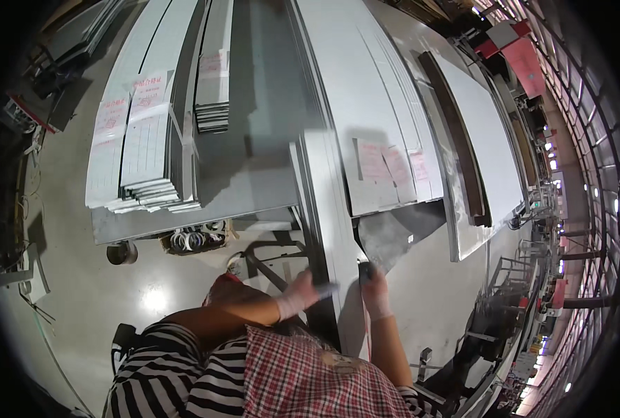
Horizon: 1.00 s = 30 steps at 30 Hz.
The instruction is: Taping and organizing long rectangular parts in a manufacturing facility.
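Observation:
I hold the near end of a long white metal panel (327, 202) that runs away from me up the middle of the view. My left hand (297, 294), in a light glove, grips the panel's left edge. On its right edge my right hand (374, 292), also gloved, is closed, with a small dark object at the fingers. My striped sleeves and a red checked apron show at the bottom.
Stacks of long white panels (146, 139) with pink paper labels lie on a wheeled cart at the left. More labelled panels (386, 167) lie on a table to the right. Under the cart edge sits a box holding tape rolls (193, 240). Machinery lines the right side.

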Motion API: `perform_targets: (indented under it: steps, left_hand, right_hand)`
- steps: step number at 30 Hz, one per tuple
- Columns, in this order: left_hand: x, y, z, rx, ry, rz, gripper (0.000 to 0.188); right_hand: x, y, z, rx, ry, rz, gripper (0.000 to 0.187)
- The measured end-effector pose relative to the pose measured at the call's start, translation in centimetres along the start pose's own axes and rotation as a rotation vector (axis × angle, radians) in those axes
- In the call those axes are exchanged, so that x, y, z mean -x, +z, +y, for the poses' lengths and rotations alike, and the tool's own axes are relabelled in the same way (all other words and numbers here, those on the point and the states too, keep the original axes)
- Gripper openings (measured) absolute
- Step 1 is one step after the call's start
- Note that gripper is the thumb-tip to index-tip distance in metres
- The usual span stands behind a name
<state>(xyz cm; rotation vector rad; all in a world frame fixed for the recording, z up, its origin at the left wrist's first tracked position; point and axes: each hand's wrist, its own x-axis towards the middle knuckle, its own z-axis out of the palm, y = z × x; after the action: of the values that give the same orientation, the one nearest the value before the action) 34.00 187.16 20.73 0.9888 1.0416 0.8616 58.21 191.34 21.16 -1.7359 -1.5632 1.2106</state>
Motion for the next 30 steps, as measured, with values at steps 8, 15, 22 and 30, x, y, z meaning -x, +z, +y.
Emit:
perform_targets:
  steps: [8,15,22,30]
  left_hand:
    - [0.2,3.3,-1.6,0.559,-0.35,0.162,0.094]
    - [-0.2,6.7,3.4,-0.118,-0.501,0.128,0.064]
    - [2.8,-0.1,4.0,-0.027,-0.363,0.196,0.065]
    - [2.4,-1.7,10.8,-0.221,0.269,-0.061,0.027]
  right_hand:
    - [0.1,0.0,-0.6,-0.098,-0.01,-0.131,0.018]
    - [-3.5,0.9,5.9,0.106,-0.001,-0.277,0.018]
    - [1.4,-5.3,-8.0,-0.397,-0.2,-0.013,0.046]
    - [3.4,-2.6,-23.6,1.082,-0.604,-0.775,0.058]
